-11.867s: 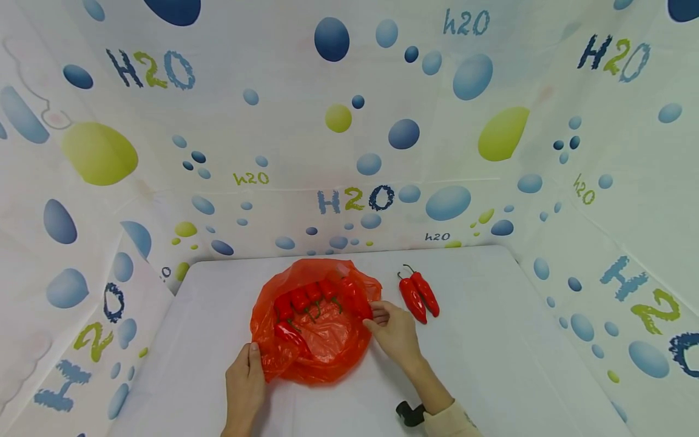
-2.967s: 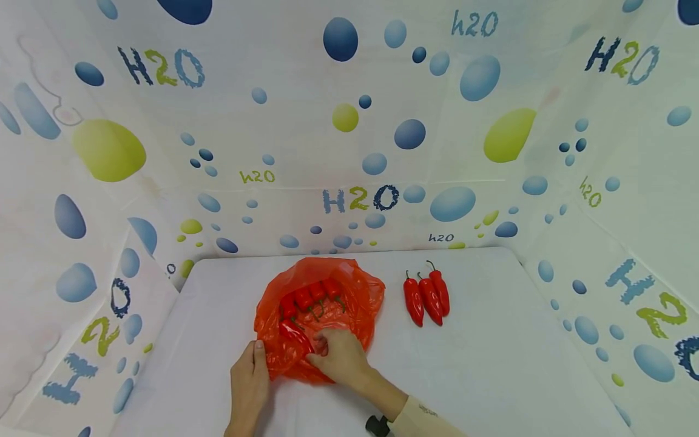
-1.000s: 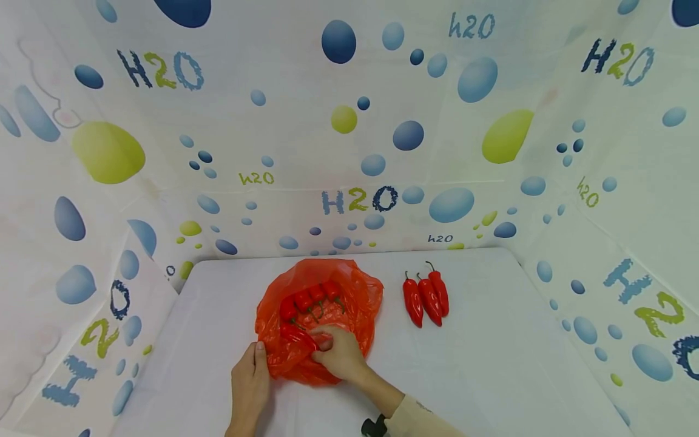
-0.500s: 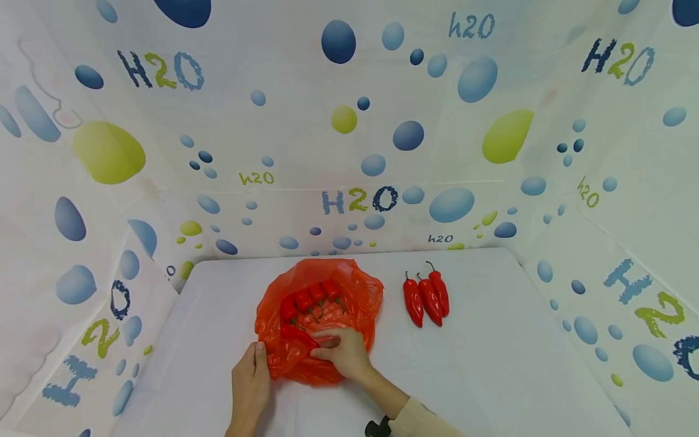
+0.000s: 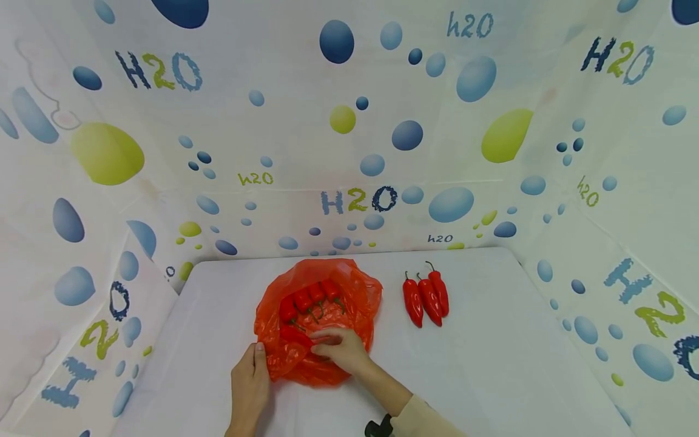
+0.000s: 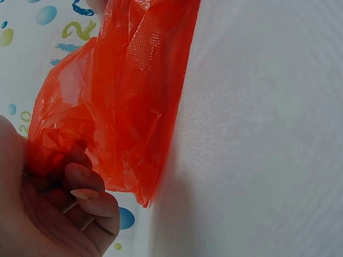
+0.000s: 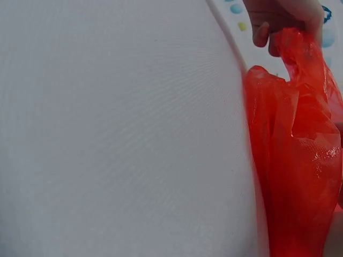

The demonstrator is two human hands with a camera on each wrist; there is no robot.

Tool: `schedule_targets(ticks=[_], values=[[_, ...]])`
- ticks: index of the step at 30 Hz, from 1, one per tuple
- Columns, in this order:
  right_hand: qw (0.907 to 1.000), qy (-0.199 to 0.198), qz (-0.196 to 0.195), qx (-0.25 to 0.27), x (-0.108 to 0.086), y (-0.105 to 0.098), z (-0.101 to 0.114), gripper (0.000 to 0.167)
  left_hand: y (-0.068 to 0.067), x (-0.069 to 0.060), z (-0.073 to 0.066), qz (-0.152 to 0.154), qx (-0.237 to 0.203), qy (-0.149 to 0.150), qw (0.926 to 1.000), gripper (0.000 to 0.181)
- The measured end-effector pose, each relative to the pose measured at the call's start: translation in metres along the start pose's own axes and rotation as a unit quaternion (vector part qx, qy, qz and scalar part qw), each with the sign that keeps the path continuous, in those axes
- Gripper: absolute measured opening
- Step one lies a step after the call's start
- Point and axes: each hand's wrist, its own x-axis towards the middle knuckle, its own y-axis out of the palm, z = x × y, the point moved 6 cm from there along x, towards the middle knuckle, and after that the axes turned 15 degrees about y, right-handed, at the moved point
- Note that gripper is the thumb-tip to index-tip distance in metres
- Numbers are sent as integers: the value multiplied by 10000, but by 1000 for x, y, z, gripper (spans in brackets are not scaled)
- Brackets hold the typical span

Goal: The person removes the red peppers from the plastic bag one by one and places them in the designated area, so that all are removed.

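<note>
Bubble-printed white sheeting (image 5: 295, 109) backs the white counter (image 5: 508, 346). Three glossy red peppers (image 5: 429, 298) now lie beside the orange-red plastic bag (image 5: 367, 291), up from two; five more peppers (image 5: 303, 301) show inside. The left hand (image 5: 250, 381) pinches its rim; the right hand (image 5: 344, 352) is at the front pepper (image 5: 293, 335), its grip unclear.

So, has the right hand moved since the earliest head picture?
Yes: the right hand has shifted left, judged against the large central H2O print.

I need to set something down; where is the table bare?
Widest: the right side of the table, between the three loose peppers and its right edge. Another lies left of the red bag, out to the left edge. The bag is crowded, with more peppers and the right hand inside; the left hand grips its near-left rim.
</note>
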Motion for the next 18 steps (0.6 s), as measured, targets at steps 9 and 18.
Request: schedule_targets(ticks=[9, 18], values=[[9993, 68, -228, -277, 4, 0, -3, 18, 0, 0, 2, -2, -1, -18, 10000, 40], [9996, 65, -191, -176, 2, 1, -3, 22, -1, 0, 0, 105, -40, -84, 9999, 42]])
